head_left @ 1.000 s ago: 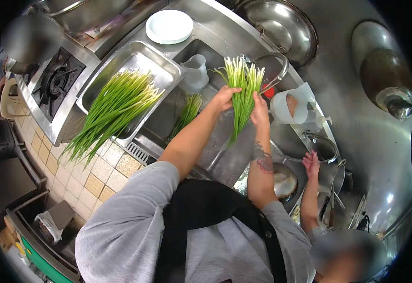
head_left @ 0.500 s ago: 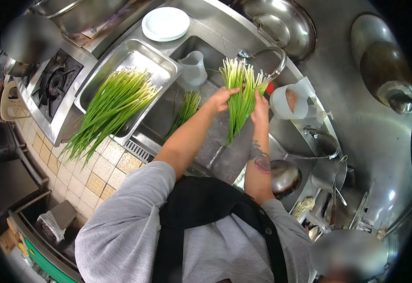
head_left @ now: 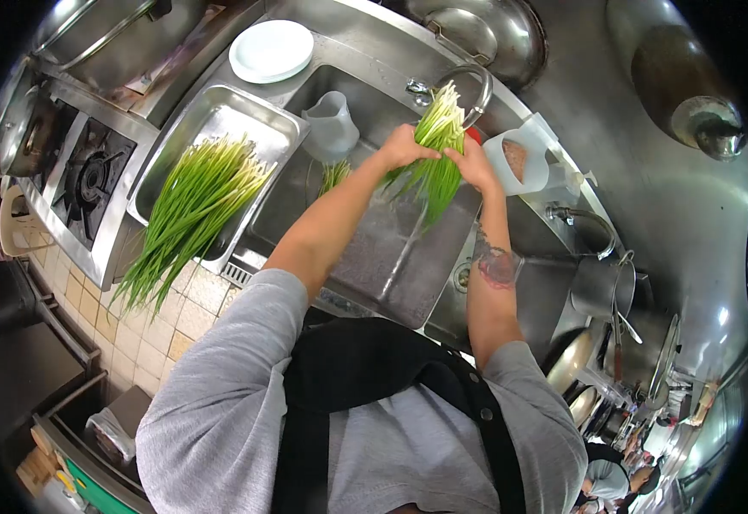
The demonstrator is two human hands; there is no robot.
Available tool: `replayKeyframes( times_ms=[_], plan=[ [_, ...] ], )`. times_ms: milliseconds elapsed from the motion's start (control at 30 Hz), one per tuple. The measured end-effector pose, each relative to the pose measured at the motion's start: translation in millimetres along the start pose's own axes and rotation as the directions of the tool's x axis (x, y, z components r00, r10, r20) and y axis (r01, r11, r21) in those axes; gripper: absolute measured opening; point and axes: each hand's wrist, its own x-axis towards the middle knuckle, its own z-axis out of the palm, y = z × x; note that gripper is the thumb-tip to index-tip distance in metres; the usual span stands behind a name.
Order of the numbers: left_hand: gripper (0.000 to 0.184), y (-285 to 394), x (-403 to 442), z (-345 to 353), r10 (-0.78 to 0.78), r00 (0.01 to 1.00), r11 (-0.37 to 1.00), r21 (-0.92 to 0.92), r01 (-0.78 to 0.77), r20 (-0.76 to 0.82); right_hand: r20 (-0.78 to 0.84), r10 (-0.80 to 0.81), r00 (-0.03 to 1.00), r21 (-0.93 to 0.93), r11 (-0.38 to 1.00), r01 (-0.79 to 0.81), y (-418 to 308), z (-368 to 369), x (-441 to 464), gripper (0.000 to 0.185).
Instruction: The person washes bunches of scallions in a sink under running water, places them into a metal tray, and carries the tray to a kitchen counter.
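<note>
Tipped and bunched tighter since the earlier frame, the green onions [head_left: 439, 128] hang over the sink [head_left: 369, 248] at one o'clock, gripped between left hand [head_left: 404, 147] and right hand [head_left: 475, 164]; thin ones could slip down if either hand's squeeze goes slack.

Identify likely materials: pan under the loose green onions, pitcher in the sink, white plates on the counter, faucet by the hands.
Pan: probably stainless steel; silvery, softly reflective walls.
Pitcher: likely plastic; cloudy, translucent walls.
Plates: smooth, plain white; ceramic or melamine, can't tell.
Faucet: polished metal, maybe chromed; bright highlights along the curved spout.
</note>
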Motion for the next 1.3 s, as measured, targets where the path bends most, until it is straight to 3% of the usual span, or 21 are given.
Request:
replayKeyframes(
  times_ms=[67,133,267,367,500,600,633,733,767,867,1000,1167,1267,1300],
  plan=[
    [0.032,-8.7,-0.2,8.2,-0.036,0.999,0.954,-0.297,0.040,0.021,0.016,0.020,1.000,0.218,0.976,-0.023,-4.6,3.3,0.0,0.036],
    [0.033,-10.9,-5.7,16.8,-0.098,0.994,0.782,-0.615,0.105,0.046,0.043,0.089,0.995,0.487,0.868,-0.099,-17.7,11.8,-5.0,0.038],
    [0.035,-20.1,0.8,10.0,-0.072,0.991,0.910,-0.400,0.112,0.113,0.052,0.195,0.979,0.617,0.765,-0.185,-2.5,20.5,-12.0,0.037],
    [0.030,-3.4,-0.4,9.0,-0.097,0.995,0.976,-0.194,0.101,0.028,0.007,0.257,0.966,0.702,0.687,-0.188,17.5,26.5,-15.7,0.032],
    [0.034,-0.2,-5.8,25.1,-0.066,0.998,0.823,-0.566,0.045,-0.015,-0.042,0.296,0.954,0.881,0.462,-0.104,12.7,27.6,-35.0,0.030],
    [0.044,-3.8,-4.8,38.3,-0.267,0.963,0.724,-0.664,0.188,-0.019,0.007,0.265,0.964,0.913,0.393,-0.114,8.9,33.1,-38.4,0.031],
    [0.053,5.7,-11.7,41.2,-0.344,0.939,0.624,-0.751,0.216,-0.016,-0.019,0.280,0.960,0.916,0.391,-0.096,5.4,35.1,-37.8,0.030],
    [0.047,-29.8,-1.5,41.4,-0.321,0.947,0.853,-0.437,0.284,-0.011,-0.084,0.324,0.942,0.878,0.471,-0.083,-1.7,36.5,-36.8,0.031],
    [0.037,-33.5,1.3,40.7,-0.293,0.954,0.914,-0.309,0.262,-0.061,-0.122,0.324,0.938,0.862,0.503,-0.062,8.0,41.1,-34.8,0.032],
    [0.027,-19.3,-3.6,38.3,-0.133,0.980,0.906,-0.418,0.060,-0.147,-0.087,0.405,0.910,0.887,0.447,-0.114,6.3,40.5,-38.5,0.033],
    [0.033,-6.4,-12.8,31.6,-0.251,0.958,0.758,-0.644,0.105,-0.140,-0.053,0.389,0.920,0.959,0.275,-0.061,14.0,46.5,-36.8,0.039],
    [0.016,28.2,-26.9,28.4,-0.387,0.905,0.742,-0.642,0.193,-0.175,0.063,0.318,0.946,0.997,0.019,-0.073,31.5,51.4,-39.4,0.041],
    [0.022,-21.9,-4.0,21.8,-0.095,0.995,0.952,-0.293,0.086,-0.015,0.071,0.313,0.947,0.993,0.066,-0.096,30.4,52.4,-43.5,0.040],
    [0.017,-15.5,-5.7,27.6,-0.057,0.990,0.981,-0.192,0.032,-0.125,0.069,0.315,0.946,0.986,0.121,-0.113,28.8,52.6,-43.9,0.042]
  ],
)
